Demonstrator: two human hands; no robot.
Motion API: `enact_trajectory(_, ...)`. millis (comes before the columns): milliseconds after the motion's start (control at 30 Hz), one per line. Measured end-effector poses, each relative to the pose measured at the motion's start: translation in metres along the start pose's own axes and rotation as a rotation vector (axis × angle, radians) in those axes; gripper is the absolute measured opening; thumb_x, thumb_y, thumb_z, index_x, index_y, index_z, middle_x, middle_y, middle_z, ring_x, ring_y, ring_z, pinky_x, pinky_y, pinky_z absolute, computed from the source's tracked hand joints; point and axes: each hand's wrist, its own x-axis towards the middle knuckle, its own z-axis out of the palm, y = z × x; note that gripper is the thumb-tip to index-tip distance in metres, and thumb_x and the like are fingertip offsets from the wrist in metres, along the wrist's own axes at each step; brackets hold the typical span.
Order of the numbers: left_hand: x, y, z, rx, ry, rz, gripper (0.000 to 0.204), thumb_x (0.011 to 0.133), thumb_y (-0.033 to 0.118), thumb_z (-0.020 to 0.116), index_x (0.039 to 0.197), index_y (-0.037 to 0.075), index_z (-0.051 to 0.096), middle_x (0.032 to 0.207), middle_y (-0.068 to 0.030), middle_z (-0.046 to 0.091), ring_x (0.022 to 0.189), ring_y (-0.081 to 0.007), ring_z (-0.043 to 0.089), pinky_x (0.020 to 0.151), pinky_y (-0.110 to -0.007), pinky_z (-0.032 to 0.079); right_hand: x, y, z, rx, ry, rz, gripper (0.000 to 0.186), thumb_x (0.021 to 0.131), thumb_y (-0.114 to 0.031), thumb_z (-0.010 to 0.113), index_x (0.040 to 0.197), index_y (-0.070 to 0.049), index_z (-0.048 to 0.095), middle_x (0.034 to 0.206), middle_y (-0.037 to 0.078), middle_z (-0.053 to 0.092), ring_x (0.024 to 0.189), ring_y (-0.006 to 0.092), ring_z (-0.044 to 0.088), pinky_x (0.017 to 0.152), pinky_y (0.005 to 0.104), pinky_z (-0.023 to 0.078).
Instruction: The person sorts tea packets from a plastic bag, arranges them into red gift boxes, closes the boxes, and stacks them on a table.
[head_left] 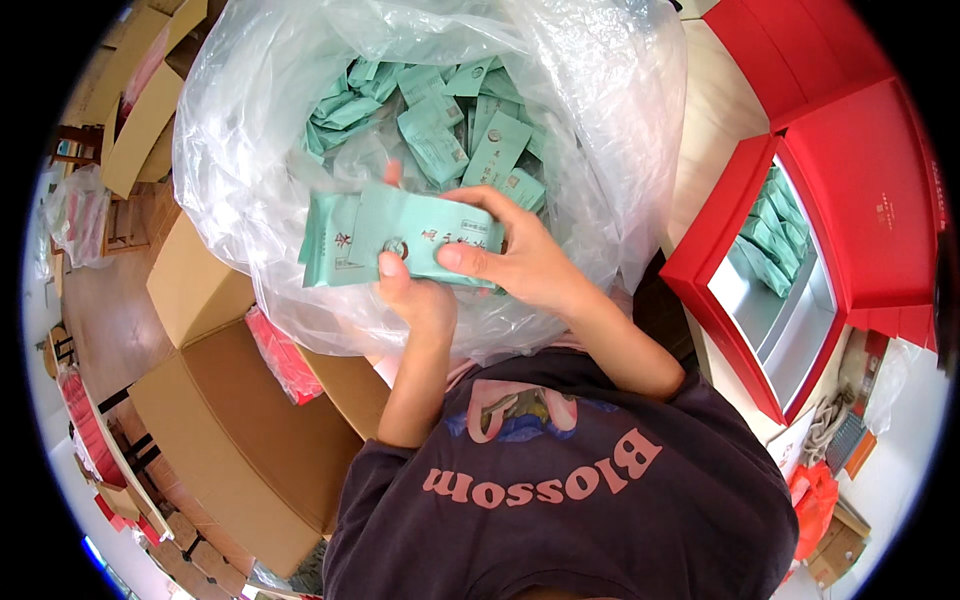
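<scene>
Both of my hands are closed around a small stack of pale green sachets (415, 222) printed with dark and red marks. From below, my left hand (418, 298) grips the stack near its middle, thumb on top and a fingertip showing behind it. My right hand (530, 258) clasps the right end, thumb pressed on the upper face. Just beneath lies a large clear plastic bag (225, 165), its mouth spread wide. Many loose sachets of the same green (497, 150) lie inside it at various angles.
To the right stands an open red gift box (715, 255) with a white inner tray, partly filled with green sachets (775, 240). An open brown cardboard carton (240, 420) is at the lower left, with a red plastic-wrapped item (283, 355) against it. Wooden flooring (115, 310) shows at far left.
</scene>
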Motion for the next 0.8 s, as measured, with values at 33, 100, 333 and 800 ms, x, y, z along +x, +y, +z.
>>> enact_trajectory(33,0.003,0.000,0.004,-0.042,0.012,-0.057,0.074,0.089,0.061,0.043,0.133,0.002,0.040,0.129,-0.0088,0.047,0.121,-0.0256,0.044,0.103,-0.041,0.035,0.001,0.004,-0.001,-0.134,0.112,-0.155,0.053,0.079,-0.027,0.074,0.120,-0.003,0.052,0.103,0.010,0.058,0.089,0.0182,0.059,0.070,0.0314,0.049)
enact_trajectory(100,0.007,-0.001,0.010,-0.127,0.039,-0.169,0.073,0.091,0.062,0.039,0.135,0.004,0.040,0.133,-0.0074,0.045,0.125,-0.0247,0.040,0.105,-0.040,0.033,0.005,0.017,-0.001,-0.403,0.335,-0.465,0.053,0.075,-0.028,0.077,0.116,-0.003,0.055,0.104,0.011,0.058,0.090,0.0217,0.060,0.071,0.0318,0.050)
enact_trajectory(333,0.014,0.005,-0.005,-0.183,0.348,-0.507,0.058,0.096,0.062,0.025,0.113,0.011,0.049,0.096,-0.0019,0.055,0.091,-0.0164,0.055,0.080,-0.033,0.046,0.003,0.028,0.012,-0.747,0.393,-0.955,0.048,0.069,-0.023,0.078,0.108,-0.004,0.058,0.106,0.013,0.059,0.089,0.0297,0.060,0.072,0.0355,0.051)
enact_trajectory(800,0.013,-0.010,-0.007,-0.211,0.301,-0.334,0.057,0.096,0.061,0.025,0.106,0.009,0.047,0.085,-0.0025,0.051,0.077,-0.0138,0.051,0.068,-0.028,0.045,-0.016,0.027,0.013,-0.805,0.407,-1.005,0.022,0.068,0.007,0.071,0.085,-0.002,0.060,0.071,0.009,0.059,0.060,0.0249,0.055,0.052,0.0325,0.042)
